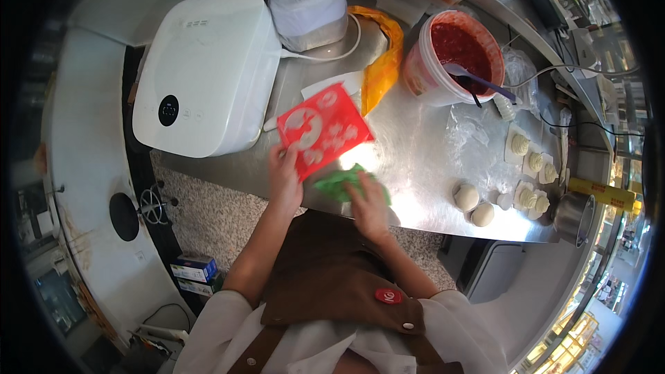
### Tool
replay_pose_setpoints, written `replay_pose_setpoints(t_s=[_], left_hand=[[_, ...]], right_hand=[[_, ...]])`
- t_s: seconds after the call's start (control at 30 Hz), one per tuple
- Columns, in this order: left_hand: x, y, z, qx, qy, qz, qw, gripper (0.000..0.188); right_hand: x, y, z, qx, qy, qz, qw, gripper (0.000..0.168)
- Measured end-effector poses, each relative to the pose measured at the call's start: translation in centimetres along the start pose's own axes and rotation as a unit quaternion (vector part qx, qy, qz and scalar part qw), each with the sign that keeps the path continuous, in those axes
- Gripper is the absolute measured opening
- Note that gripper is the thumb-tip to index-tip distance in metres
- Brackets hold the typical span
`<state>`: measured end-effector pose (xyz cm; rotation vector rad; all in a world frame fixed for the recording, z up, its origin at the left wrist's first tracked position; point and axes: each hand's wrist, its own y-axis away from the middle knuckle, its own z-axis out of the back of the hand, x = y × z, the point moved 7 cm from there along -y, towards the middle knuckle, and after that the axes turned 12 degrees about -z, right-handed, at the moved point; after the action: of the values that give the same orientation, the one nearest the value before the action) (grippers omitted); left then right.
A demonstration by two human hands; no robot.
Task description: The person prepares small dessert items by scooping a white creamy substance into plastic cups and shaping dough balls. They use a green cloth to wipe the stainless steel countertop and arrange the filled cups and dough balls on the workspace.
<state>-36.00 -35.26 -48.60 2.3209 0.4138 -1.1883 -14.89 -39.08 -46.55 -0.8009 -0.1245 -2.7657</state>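
My left hand point(284, 179) grips the lower left corner of a flat red packet point(332, 137) printed with pale patterns. The packet is tilted above a stainless steel worktable point(410, 166). Just to the right, near the front edge, my right hand point(370, 208) holds a crumpled green cloth point(335, 185) against or just over the steel; blur hides the exact contact. Behind the packet lie a white sheet point(353, 82) and a yellow-orange plastic strip or bag point(382, 78).
A large white countertop appliance point(208, 72) stands left, beside a bagged tub point(309, 10). A bucket of red filling point(462, 47) holds spoons at the back right. Dough balls point(466, 197), piped cream-coloured swirls point(520, 144) and a steel pot point(572, 218) occupy the right end.
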Motion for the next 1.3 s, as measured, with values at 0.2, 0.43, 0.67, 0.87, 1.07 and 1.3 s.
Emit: replay_pose_setpoints(t_s=[0.2,0.43,0.67,0.87,1.07,1.3], left_hand=[[4.8,-9.5,-9.6,-0.027,0.009,0.025,0.999,0.019],[7.3,-17.7,-15.8,0.057,-0.036,0.066,0.996,0.026],[2.2,-14.3,-11.3,0.195,-0.249,0.018,0.949,0.025],[-1.9,-9.0,-4.2,0.271,-0.721,-0.297,0.564,0.036],[-2.2,-8.3,-3.0,0.239,-0.785,-0.285,0.495,0.032],[-0.2,-8.5,-5.3,0.234,-0.796,-0.298,0.472,0.025]], right_hand=[[-8.9,2.9,2.8,-0.185,0.044,-0.222,0.956,0.051],[-5.0,-1.6,-0.3,-0.125,0.039,-0.187,0.974,0.064],[-0.8,-10.5,-3.7,-0.154,0.012,-0.159,0.975,0.068],[7.2,-8.5,-9.4,0.016,-0.013,0.036,0.999,0.055],[3.7,-7.5,-5.4,-0.019,0.0,0.054,0.998,0.047],[4.0,-7.4,-5.8,-0.04,0.013,0.068,0.997,0.042]])
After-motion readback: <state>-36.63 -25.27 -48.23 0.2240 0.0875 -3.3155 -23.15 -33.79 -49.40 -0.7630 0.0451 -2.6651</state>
